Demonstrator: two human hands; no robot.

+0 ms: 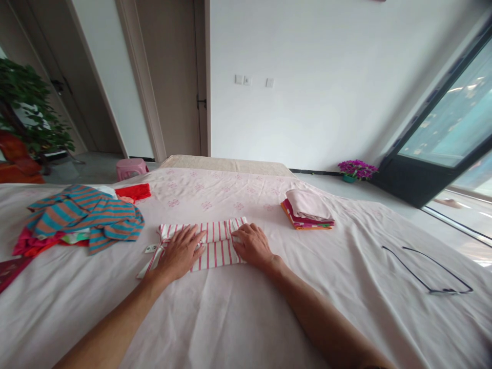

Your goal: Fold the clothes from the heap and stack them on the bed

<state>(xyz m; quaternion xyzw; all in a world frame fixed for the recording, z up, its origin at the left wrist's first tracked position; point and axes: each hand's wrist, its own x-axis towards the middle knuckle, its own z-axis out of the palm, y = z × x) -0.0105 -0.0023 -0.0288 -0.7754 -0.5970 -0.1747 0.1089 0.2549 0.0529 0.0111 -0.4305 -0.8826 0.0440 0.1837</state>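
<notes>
A white garment with red stripes [217, 254] lies folded into a flat strip on the bed, with a crease along its middle. My left hand [181, 252] rests palm down on its left part, fingers spread over the cloth. At the right end, my right hand [254, 245] also lies on the fabric, its fingers slightly bent and pointing left. A small white label with dark marks [151, 248] sticks out at the garment's left edge. What lies beneath my palms is hidden.
Left of the garment is a loose heap of clothes with a blue-and-orange striped one [94, 215] on top. To the right stands a stack of folded clothes [309, 209]. Eyeglasses [430, 277] lie farther right on the pale sheet [230, 318]. A pink stool [131, 168] stands beyond the bed.
</notes>
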